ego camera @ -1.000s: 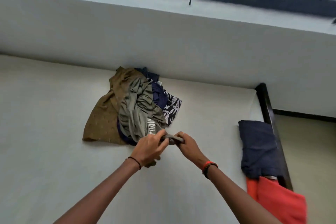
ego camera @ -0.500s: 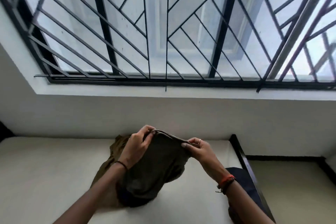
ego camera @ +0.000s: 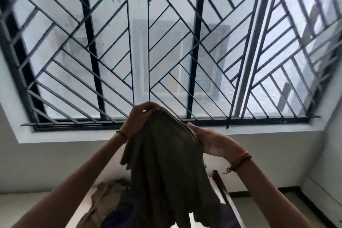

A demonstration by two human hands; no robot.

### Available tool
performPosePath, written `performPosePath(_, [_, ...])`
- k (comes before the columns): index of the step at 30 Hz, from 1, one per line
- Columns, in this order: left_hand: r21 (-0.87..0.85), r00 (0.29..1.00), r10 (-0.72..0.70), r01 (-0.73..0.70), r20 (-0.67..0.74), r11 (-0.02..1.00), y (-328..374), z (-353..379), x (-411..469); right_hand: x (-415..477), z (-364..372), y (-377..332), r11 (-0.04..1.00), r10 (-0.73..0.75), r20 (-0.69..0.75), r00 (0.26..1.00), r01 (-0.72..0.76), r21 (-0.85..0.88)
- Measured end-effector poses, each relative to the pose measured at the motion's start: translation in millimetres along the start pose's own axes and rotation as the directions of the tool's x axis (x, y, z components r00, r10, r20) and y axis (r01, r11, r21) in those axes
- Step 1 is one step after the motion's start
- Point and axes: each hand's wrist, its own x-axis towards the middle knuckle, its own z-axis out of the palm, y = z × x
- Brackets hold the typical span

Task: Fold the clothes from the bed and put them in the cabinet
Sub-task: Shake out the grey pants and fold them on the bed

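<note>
**Olive garment aloft, held edge sloping down to the right**

We have the olive garment (ego camera: 166, 163) up in the air in front of the window grille (ego camera: 194, 52), clear of the bed (ego camera: 79, 211). It hangs straight down with its long axis vertical. The bunched lower hem dangles over the pile of clothes (ego camera: 103, 201), which lies on the bed near its far edge by the wall.

The left hand (ego camera: 142, 116) is the higher one, with fingers curled over the top corner and clamped on the cloth. The right hand (ego camera: 212, 142) sits lower and to the right, palm toward us, holding the other end of the same edge. Its fingertips are hidden behind the fabric.

The held edge therefore slopes down from left to right. The hands are close together, and the cloth between them is gathered in folds. We judge the next move calls for drawing the hands apart and level to spread that edge before laying the garment flat.

The dark bed frame (ego camera: 227, 200) runs along the bed's right edge, below the right wrist.
</note>
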Motion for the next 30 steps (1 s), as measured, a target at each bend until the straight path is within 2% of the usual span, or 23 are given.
performPosePath(3, [-0.028,0.994,0.051,-0.048,0.102,0.998,27.2,2.3,13.9,-20.1,-4.7,-15.1,0.998,0.047,-0.047,0.998,-0.049,-0.032])
performPosePath(6, [-0.008,0.977,0.042,-0.041,0.211,0.999,43.3,4.7,24.4,-35.2,-8.9,-26.0,0.995,-0.087,-0.072,0.994,0.090,0.037])
performPosePath(8, [-0.072,0.962,0.006,0.014,0.273,0.997,44.7,8.9,26.4,-42.9,-9.7,-33.4,0.977,-0.185,-0.091,0.979,0.193,0.091])
performPosePath(10, [-0.143,0.943,-0.012,0.063,0.333,0.988,44.3,11.9,24.9,-45.4,-10.8,-37.4,0.961,-0.208,-0.111,0.972,0.224,0.159])
performPosePath(14, [-0.212,0.854,-0.044,0.178,0.519,0.961,41.8,20.8,22.5,-41.5,-12.3,-39.0,0.964,-0.147,-0.064,0.987,0.158,0.216])
performPosePath(19, [-0.354,0.770,-0.120,0.419,0.626,0.836,47.8,42.9,16.4,-34.3,-2.3,-37.6,0.962,-0.136,-0.112,0.984,0.159,0.222])
performPosePath(21, [-0.308,0.765,-0.092,0.362,0.638,0.880,50.2,51.2,11.5,-31.9,-1.5,-36.5,0.967,-0.175,-0.122,0.977,0.194,0.167])
performPosePath(24, [-0.198,0.823,-0.047,0.191,0.567,0.961,56.5,65.5,8.1,-29.6,-3.2,-37.0,0.958,-0.238,-0.066,0.969,0.245,0.145])
performPosePath(28, [-0.238,0.872,0.011,0.121,0.490,0.964,55.6,58.4,19.7,-33.6,-11.2,-40.0,0.936,-0.315,-0.110,0.943,0.328,0.127])
performPosePath(30, [-0.227,0.912,0.059,0.038,0.407,0.973,51.7,48.1,29.3,-35.6,-16.5,-39.6,0.922,-0.341,-0.111,0.933,0.356,0.155])
